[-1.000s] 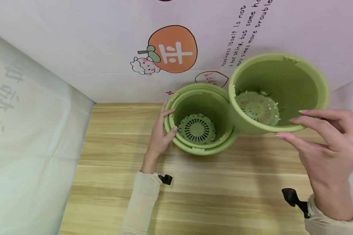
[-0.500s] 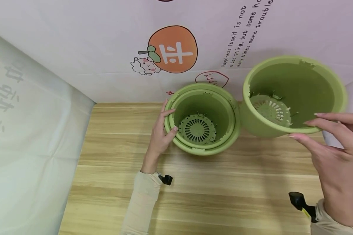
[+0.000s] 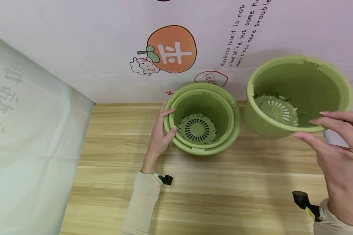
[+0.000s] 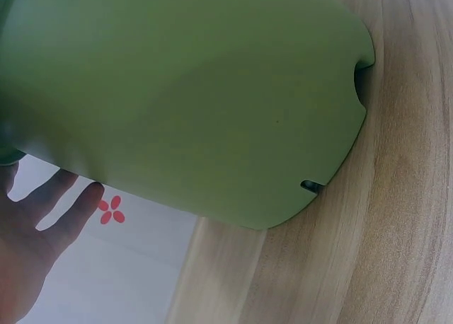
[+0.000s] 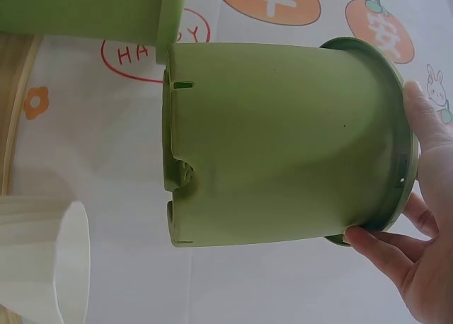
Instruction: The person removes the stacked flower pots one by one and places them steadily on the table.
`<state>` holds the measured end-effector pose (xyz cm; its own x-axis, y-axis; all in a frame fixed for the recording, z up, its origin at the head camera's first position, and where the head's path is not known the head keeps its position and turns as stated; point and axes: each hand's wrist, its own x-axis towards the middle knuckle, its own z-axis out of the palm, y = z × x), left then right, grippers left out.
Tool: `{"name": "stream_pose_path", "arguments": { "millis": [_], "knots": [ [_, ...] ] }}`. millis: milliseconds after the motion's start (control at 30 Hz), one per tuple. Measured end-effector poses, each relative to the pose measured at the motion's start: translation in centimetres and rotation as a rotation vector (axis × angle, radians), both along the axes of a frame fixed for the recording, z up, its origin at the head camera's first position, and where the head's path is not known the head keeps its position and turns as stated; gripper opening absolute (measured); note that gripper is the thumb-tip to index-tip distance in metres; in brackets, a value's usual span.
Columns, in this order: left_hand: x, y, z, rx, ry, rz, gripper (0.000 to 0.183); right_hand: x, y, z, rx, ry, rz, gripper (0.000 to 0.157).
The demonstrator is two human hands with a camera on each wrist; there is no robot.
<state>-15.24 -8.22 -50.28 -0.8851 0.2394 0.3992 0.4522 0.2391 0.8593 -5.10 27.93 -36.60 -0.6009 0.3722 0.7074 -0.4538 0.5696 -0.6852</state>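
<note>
Two nested green plastic flower pots (image 3: 214,149) stand upright on the wooden table, a slotted disc visible at the inner bottom. My left hand (image 3: 159,135) grips their left rim, thumb and fingers over the edge; in the left wrist view the outer pot (image 4: 212,112) hides part of that hand. To the right, another green flower pot (image 3: 261,122) hangs tilted in the air. My right hand (image 3: 342,153) pinches its near rim, fingers inside and thumb outside. The right wrist view shows this pot (image 5: 276,140) from the side, with notches around its base.
A white tapered container (image 5: 42,257) appears at lower left in the right wrist view. Behind the pots rises a white printed backdrop (image 3: 106,58); pale cloth (image 3: 26,163) hangs at the left. The wooden tabletop (image 3: 223,195) extends in front.
My right hand has moved to the right with its pot, away from the nested pots, and a gap now shows between them. My left hand stays on the nested pots' rim.
</note>
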Motion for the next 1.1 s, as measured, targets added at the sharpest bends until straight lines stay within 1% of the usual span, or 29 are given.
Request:
{"name": "stream_pose_path", "arguments": {
  "millis": [167,367,433,500,567,700,900,1000,1100],
  "knots": [
    [-0.3,-0.2,-0.7,-0.005,0.005,-0.004,0.061,-0.1,0.6,-0.6,-0.011,0.003,0.002,0.051],
    [-0.2,-0.1,-0.7,-0.009,0.003,-0.008,0.062,0.3,1.0,-1.2,0.036,-0.055,-0.038,0.051],
    [-0.2,-0.1,-0.7,-0.011,0.009,-0.004,0.062,0.3,0.6,-1.2,0.047,-0.055,-0.059,0.057],
    [-0.3,-0.1,-0.7,-0.014,0.018,0.000,0.062,0.2,0.3,-1.3,0.047,-0.039,-0.071,0.061],
    [-0.3,-0.1,-0.8,-0.019,0.017,0.006,0.061,0.0,0.1,-1.7,0.045,-0.004,-0.075,0.063],
    [-0.3,-0.1,-0.7,-0.016,0.010,0.012,0.061,-0.1,0.5,-2.6,0.039,0.034,-0.080,0.058],
    [-0.3,0.0,-0.6,-0.020,0.021,0.015,0.062,-0.1,0.6,-3.4,0.074,0.082,-0.126,0.064],
    [-0.3,0.1,-0.6,-0.029,0.023,0.021,0.062,-0.1,0.5,-3.6,0.086,0.099,-0.139,0.065],
    [-0.3,0.1,-0.7,-0.017,0.014,0.020,0.062,-0.1,0.4,-4.1,0.104,0.093,-0.160,0.067]
  ]
}}
